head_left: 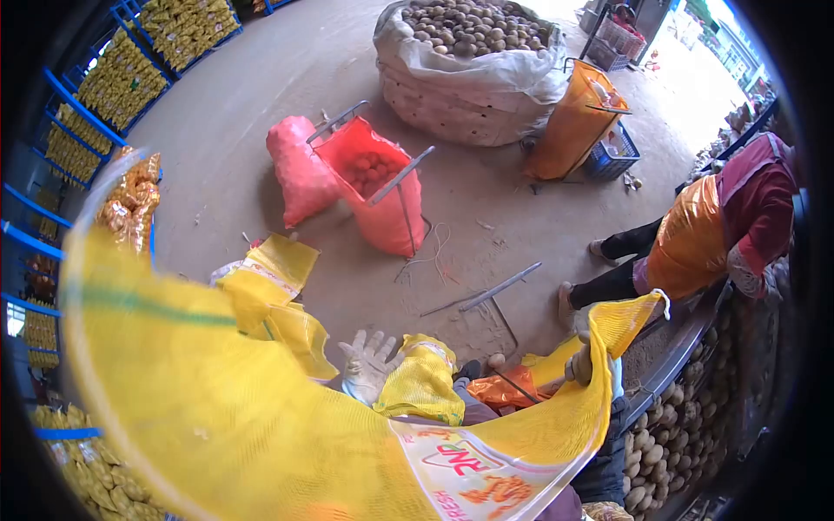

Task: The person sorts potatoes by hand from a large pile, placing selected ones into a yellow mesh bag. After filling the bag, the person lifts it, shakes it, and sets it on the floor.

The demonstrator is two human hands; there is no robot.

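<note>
1. Mesh bag point(217, 408), yellow, filled the foreground of my view. It was stretched from the lower left up to a corner at the right, and a printed label point(460, 469) showed on its lower part.
2. The right hand point(584, 366) gripped the bag's upper edge near that corner, with the fingers curled tight around the mesh.
3. The left hand point(369, 365), in a white glove, stood just behind the bag's rim with its fingers spread wide. I saw nothing pinched in it.
4. Potatoes point(669, 443) lay heaped in a trough at the lower right, close beside the right hand.
5. A co-worker point(704, 234) in an orange apron bent over the same trough, farther along.
6. A red bag point(373, 187) hung open on a metal stand in mid floor, with a full red sack point(300, 169) just beside it.
7. Farthest off sat a big white sack point(460, 104) heaped with more potatoes, and an orange bag point(573, 126) stood beside it.
</note>
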